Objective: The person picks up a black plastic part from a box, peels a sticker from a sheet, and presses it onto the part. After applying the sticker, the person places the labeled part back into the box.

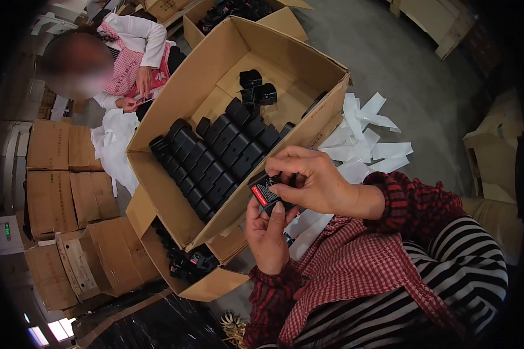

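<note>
A small black plastic part (273, 206) with a red and black printed label (263, 194) is held just in front of the large open carton. From below, my left hand (268, 235) grips the part, thumb against its lower side. My right hand (320, 181) is closed on it from the right, with its thumb at the label's edge and its index finger bent over the top. Inside the large carton (183, 93) close by, black plastic parts (215, 145) stand in tight rows, and a few loose ones (256, 87) lie farther back.
White paper strips (370, 131) lie heaped right of the carton. Below it, another open box (215, 283) holds black parts. A person (140, 58) sits across at the upper left, hands on a small flat thing. Stacked cartons (49, 198) stand at left, wooden crates (436, 23) at upper right.
</note>
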Demonstrator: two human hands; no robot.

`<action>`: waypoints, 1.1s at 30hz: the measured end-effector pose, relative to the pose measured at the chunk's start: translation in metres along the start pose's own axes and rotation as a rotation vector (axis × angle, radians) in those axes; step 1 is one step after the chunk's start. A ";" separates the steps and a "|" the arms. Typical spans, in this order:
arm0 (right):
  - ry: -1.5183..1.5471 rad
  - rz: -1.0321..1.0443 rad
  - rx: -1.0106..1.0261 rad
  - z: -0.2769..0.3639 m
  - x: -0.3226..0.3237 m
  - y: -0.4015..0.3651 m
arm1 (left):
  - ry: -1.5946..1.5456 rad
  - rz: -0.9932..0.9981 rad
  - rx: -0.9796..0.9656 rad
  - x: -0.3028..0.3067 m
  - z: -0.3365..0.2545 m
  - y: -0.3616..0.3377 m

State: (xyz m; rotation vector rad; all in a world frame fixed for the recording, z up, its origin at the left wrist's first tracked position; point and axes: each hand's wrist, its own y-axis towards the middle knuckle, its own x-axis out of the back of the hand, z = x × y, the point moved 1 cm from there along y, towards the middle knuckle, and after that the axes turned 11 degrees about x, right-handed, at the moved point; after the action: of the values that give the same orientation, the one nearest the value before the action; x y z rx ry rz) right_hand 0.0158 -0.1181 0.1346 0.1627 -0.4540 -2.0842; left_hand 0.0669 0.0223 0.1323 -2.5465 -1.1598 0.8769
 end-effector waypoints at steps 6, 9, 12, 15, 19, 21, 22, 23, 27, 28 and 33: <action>0.096 0.064 -0.100 -0.001 0.005 0.006 | 0.091 -0.031 -0.057 -0.001 -0.001 0.000; 0.074 0.080 -0.106 -0.003 0.005 0.008 | 0.114 -0.041 -0.067 0.000 -0.002 0.000; -0.021 0.054 -0.039 0.002 0.004 0.006 | 0.125 -0.031 -0.035 -0.001 -0.003 -0.001; -0.207 0.021 0.106 0.010 0.001 0.003 | 0.013 0.025 -0.025 0.000 -0.001 0.000; -0.311 0.030 0.119 0.013 0.001 0.002 | -0.039 0.031 -0.023 -0.002 0.003 0.001; -0.346 0.046 0.197 0.010 0.002 0.003 | -0.051 0.031 -0.035 -0.005 0.001 0.002; -0.379 0.062 0.273 0.010 0.002 0.003 | -0.062 0.013 -0.010 -0.006 0.000 0.003; -0.379 0.063 0.275 0.011 0.002 0.002 | -0.072 -0.005 0.015 -0.006 -0.002 0.004; -0.427 0.106 0.276 0.012 0.001 -0.002 | -0.009 -0.013 -0.050 -0.002 0.002 0.017; -0.450 0.111 0.279 0.012 0.001 -0.003 | 0.029 -0.060 -0.101 -0.002 0.004 0.020; -0.476 0.078 0.195 0.011 0.002 -0.002 | 0.023 -0.177 -0.171 -0.003 0.020 0.033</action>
State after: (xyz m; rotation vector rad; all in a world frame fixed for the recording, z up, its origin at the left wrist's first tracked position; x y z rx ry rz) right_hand 0.0100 -0.1157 0.1443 -0.2409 -0.9355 -1.9927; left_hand 0.0733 -0.0034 0.1038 -2.5251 -1.4851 0.7335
